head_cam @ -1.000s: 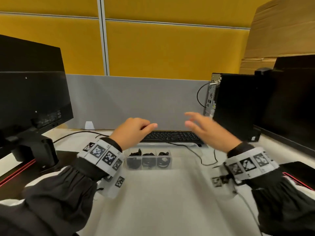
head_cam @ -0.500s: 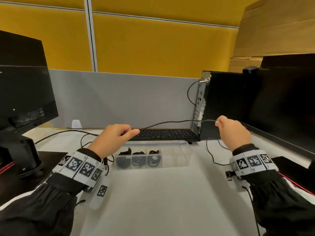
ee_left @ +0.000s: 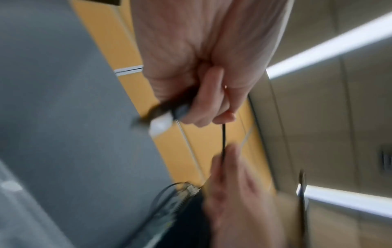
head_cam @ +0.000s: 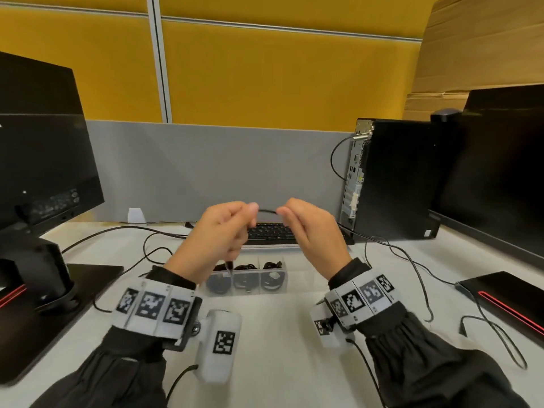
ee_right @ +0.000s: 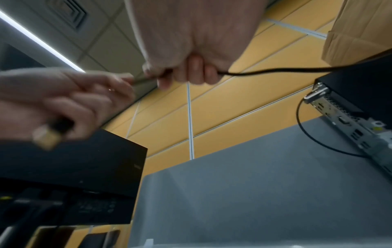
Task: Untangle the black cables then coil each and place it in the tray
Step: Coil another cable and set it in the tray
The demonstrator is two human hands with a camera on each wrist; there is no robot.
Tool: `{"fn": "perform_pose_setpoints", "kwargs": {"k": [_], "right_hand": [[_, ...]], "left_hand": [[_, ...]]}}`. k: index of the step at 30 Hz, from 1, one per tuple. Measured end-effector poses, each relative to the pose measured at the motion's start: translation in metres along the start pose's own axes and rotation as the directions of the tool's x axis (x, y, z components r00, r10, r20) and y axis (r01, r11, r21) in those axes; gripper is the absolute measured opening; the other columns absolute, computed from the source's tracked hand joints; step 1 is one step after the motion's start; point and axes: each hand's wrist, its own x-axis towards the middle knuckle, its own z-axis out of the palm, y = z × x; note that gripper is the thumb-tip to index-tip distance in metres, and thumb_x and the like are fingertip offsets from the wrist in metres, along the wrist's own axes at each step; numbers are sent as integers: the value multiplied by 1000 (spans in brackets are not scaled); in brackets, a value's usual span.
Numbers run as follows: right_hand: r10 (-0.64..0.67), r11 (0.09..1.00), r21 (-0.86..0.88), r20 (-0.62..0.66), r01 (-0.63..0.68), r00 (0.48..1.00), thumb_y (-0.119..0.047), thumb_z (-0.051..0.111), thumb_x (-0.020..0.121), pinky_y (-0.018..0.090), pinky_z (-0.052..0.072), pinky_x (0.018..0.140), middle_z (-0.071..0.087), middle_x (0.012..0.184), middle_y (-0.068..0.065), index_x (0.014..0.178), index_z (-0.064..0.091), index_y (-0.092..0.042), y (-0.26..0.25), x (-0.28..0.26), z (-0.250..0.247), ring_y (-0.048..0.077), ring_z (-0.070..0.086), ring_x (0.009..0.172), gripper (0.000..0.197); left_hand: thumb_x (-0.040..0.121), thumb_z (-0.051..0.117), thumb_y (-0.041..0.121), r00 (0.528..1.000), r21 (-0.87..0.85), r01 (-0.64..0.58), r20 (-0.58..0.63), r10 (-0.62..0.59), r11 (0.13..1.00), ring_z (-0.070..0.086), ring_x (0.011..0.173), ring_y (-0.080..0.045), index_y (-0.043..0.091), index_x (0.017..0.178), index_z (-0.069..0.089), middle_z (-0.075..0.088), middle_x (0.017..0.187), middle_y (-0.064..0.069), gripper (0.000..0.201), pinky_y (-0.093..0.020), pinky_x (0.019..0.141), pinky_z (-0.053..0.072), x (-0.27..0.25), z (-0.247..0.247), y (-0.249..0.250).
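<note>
Hands meet in the air above the surface (head_cam: 265, 363), raised level with the keyboard (head_cam: 270, 232) behind them. The left hand (head_cam: 217, 234) and the right hand (head_cam: 312, 234) each pinch the same black cable (head_cam: 267, 211), and a short stretch of it runs taut between them. In the left wrist view that stretch (ee_left: 223, 141) passes straight from the curled left fingers (ee_left: 208, 100) down to the right fingertips. The left hand also grips the cable's plug end, whose pale metal tip (ee_left: 161, 125) sticks out below the fist; in the right wrist view the same plug (ee_right: 47, 136) looks gold-tinted and blurred. The right fingers (ee_right: 195, 70) are curled tight round the cable, which leaves the fist toward the computer tower (head_cam: 394, 178) at the right. From the head view a dark end hangs under the left hand, just over the tray (head_cam: 297, 279).

That clear tray sits on the surface in front of the keyboard, below the hands. Three of its compartments at the left each hold a coiled black cable (head_cam: 272, 278). Loose cables (head_cam: 412, 260) trail across the surface on both sides. A monitor (head_cam: 44, 160) stands at the left, another dark screen (head_cam: 500, 172) at the right beyond the tower.
</note>
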Motion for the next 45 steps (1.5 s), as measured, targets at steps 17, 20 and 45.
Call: {"fn": "perform_pose_setpoints", "kwargs": {"k": [17,20,45], "right_hand": [[-131,917,-359,143,175,981,-37,38,97,37,49,53,58,85,-3,101,58,-28,-53,28,-50,24,61,71,22],[-93,983,-178,-250,49,964,-32,49,96,42,48,56,63,82,1,97,65,-20,-26,34,-53,22,60,70,21],[370,790,352,380,-503,848,-26,37,101,18,22,42,29,55,-4,76,51,-18,-6,33,-57,6,25,45,30]], "left_hand": [[98,43,18,923,505,-290,-77,377,813,63,96,0,20,101,63,70,99,3,20,-19,90,48,31,-21,-2],[97,40,21,962,223,-221,213,173,950,68,85,-14,8,95,66,73,90,-6,29,-20,80,51,21,-9,10],[89,45,26,895,-64,-4,444,32,998,39,37,-6,21,58,61,58,59,-2,35,-17,53,37,6,14,27]]}}
